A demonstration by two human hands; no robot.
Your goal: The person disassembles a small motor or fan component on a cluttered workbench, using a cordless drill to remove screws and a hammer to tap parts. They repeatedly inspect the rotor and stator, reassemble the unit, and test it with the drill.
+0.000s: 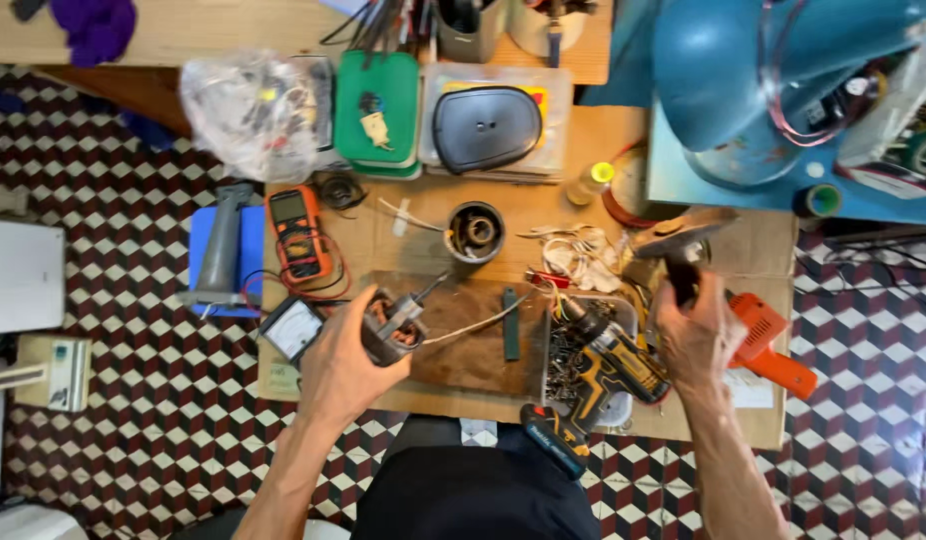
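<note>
My left hand (341,362) grips a small motor stator (391,325) with copper windings and a metal part on top, held over a brown wooden board (473,345). My right hand (695,335) is raised to the right and holds a hammer (680,245) by its dark handle, its head up and blurred. Between the hands lies a yellow-and-black cordless drill (593,385) across a clear tray of screws (565,350). A thin wire runs from the stator across the board.
An orange multimeter (299,233), an analog meter (290,328), a round metal part (475,231), an orange tool (768,345), tangled wires (578,255), a plastic bag of parts (248,110), green and clear boxes (378,110) and a blue fan housing (763,80) surround the low cardboard-covered bench.
</note>
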